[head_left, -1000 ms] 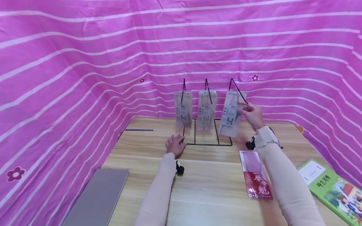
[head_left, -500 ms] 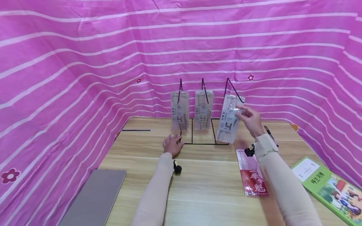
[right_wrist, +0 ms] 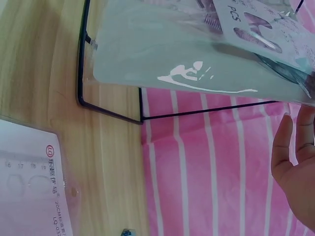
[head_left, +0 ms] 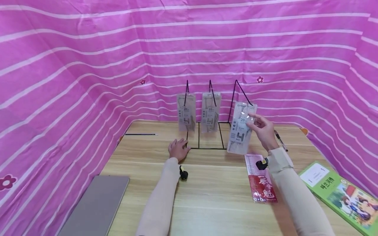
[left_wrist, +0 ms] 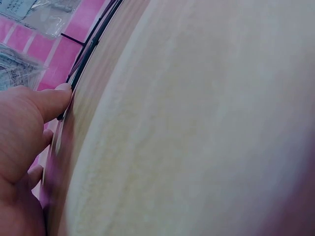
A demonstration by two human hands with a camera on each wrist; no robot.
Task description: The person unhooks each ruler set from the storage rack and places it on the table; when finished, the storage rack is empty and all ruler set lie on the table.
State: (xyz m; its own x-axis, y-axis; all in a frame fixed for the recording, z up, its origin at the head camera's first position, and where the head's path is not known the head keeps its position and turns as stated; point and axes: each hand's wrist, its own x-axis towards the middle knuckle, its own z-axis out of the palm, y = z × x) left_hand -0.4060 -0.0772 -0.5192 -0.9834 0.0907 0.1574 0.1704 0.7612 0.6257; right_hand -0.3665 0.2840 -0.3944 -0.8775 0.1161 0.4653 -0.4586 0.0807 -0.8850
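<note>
A pink striped cloth walls in a wooden counter on three sides. On the counter, front left, lies a grey board; at the right edge lies a green book with a cartoon cover and a title too small to read. Between the sleeves lies a red packet with large white characters, and its clear top reads "20CM" in the right wrist view. At the back stands a black wire rack; two clear packets hang from its left and middle hooks, each marked "20" above a large "4". A third packet, printed alike with "PCS" at the foot, hangs in the air in front of the right hook, tilted and clear of the counter. The right hand is raised with its wrist bent back, and its thumb and fingers pinch this packet near the top edge. The left hand lies flat on the counter, fingers straight and loose, its fingertips touching the rack's base wire at the left corner. A pen lies behind the right wrist, and a thin dark stick lies far left.
</note>
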